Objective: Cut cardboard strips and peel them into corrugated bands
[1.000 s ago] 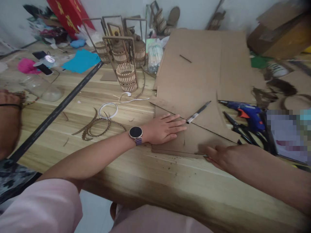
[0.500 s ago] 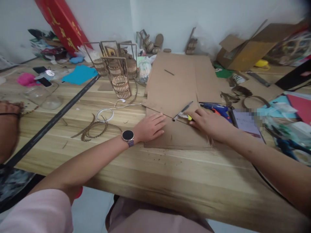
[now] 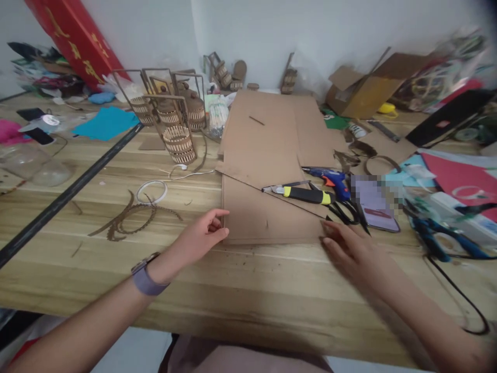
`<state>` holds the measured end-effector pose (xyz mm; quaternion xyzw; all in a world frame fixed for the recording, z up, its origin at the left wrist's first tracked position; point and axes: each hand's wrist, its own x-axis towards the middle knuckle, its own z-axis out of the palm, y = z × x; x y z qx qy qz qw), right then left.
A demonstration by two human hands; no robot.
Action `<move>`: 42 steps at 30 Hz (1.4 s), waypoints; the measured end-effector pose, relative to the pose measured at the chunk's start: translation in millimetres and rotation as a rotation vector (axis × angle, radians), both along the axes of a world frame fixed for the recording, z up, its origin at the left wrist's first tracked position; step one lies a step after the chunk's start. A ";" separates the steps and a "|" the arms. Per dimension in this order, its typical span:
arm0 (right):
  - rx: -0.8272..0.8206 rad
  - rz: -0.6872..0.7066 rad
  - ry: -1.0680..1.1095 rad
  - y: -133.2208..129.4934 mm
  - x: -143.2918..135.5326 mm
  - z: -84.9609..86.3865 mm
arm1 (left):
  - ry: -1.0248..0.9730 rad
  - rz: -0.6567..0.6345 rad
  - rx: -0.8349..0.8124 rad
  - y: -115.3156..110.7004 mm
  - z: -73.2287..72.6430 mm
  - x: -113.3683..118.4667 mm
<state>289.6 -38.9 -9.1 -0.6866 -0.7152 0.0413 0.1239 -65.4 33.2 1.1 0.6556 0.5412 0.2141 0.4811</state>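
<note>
A sheet of brown cardboard [image 3: 267, 134] lies on the wooden table before me, with more cardboard under it. At its left edge is my left hand [image 3: 204, 233], thumb and forefinger apart, the other fingers curled. My right hand [image 3: 349, 248] is by the lower right corner, fingers parted and slightly blurred; nothing shows in it. A utility knife [image 3: 306, 195] with a black and yellow handle rests on the cardboard, a thin dark pen behind it. Just right of the knife are black scissors handles [image 3: 344, 212] and a blue glue gun [image 3: 330, 178].
Small slatted baskets [image 3: 179, 145] with tall handles stand at the back left. Curled brown strips [image 3: 128, 223] lie beside a white ring [image 3: 152, 192]. A phone [image 3: 375, 204] is at the right, beyond it blue-handled pliers [image 3: 430, 238]. An open cardboard box [image 3: 368, 88] sits at the back right.
Both hands have come off the middle of the cardboard toward its sides. My right hand has let go of the utility knife, which now lies in full view. The camera view has shifted right.
</note>
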 end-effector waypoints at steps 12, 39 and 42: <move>-0.177 -0.179 0.673 8.1 6.1 0.3 | -0.257 0.058 -0.129 -10.8 3.4 15.7; 0.177 0.091 0.276 0.6 -1.6 -26.5 | 0.665 -0.253 1.090 -21.5 -15.5 -16.7; 0.274 0.121 0.233 0.3 -2.1 -26.2 | 0.719 -0.285 1.227 -21.6 -13.5 -17.0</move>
